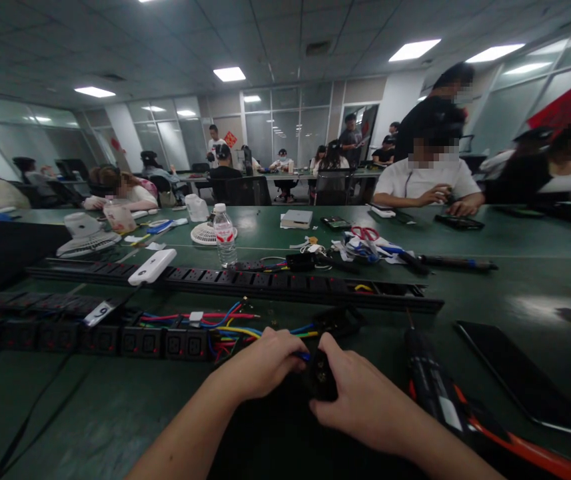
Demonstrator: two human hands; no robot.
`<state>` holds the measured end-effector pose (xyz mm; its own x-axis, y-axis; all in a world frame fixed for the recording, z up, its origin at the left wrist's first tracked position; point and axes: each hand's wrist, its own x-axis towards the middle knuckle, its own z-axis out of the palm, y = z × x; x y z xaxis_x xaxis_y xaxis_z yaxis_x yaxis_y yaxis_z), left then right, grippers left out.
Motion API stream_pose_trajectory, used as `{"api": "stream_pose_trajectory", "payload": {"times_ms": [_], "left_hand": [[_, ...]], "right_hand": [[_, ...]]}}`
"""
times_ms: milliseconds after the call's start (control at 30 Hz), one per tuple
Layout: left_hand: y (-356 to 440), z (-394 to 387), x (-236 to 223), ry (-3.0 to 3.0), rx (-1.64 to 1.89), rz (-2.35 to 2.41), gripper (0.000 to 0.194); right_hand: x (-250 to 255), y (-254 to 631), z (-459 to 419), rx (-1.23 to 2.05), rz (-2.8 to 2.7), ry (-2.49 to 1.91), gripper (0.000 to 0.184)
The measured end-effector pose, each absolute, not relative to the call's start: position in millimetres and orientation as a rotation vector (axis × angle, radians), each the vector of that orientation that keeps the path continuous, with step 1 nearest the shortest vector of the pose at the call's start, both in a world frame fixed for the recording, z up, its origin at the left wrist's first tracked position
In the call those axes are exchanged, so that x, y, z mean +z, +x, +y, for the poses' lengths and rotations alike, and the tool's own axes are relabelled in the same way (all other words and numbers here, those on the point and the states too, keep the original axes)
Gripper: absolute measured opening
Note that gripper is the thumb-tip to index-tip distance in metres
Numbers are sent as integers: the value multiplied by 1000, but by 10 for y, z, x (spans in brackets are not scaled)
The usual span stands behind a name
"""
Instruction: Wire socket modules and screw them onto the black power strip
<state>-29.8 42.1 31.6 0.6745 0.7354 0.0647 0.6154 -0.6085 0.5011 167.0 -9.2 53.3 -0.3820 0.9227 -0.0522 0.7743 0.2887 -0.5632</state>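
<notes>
Low at the middle of the head view, my right hand (355,393) grips a small black socket part (322,377) between thumb and fingers. Beside it, my left hand (270,363) is closed in a pinch on a blue wire (305,357) that meets the black part; the fingertips are partly hidden. Left of my hands lies a row of black power sockets (145,341) with red, blue and yellow wires (238,330) coming out of its right end. Just beyond my hands rests a black housing piece (338,320).
A long black socket strip (265,283) crosses the green table, with a white device (152,267) on it. Behind stands a water bottle (225,240). At right lie a power screwdriver (435,380), a black flat screen (520,373) and red-handled scissors (365,233). A co-worker (430,177) sits opposite.
</notes>
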Motion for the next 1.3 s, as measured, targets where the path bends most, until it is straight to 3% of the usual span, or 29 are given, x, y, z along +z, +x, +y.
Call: {"api": "stream_pose_trajectory", "payload": {"times_ms": [433,633,800,933,1167,1300], "left_hand": [[-253,401,276,2518,330,1054,18],[-250,432,264,2493,315,1054,17],[-237,426,274,2502,314,1078,17],[-225,431,252,2496,319,1069,18],[-205,466,252,2549,297,1032,17],[-210,466,248,2576,280,1041,15]], "right_hand": [[479,1699,-118,836,-2182,-1573,37],[463,1735,-118,891,-2116,-1531,20],[329,1708,-167,434,-2089,-1579,27],[282,1637,-193,295,-2263,-1604,22],[405,1521,-143,-24,-2566,-1787,41],[447,1434,-102,-88,-2581,-1676,37]]}}
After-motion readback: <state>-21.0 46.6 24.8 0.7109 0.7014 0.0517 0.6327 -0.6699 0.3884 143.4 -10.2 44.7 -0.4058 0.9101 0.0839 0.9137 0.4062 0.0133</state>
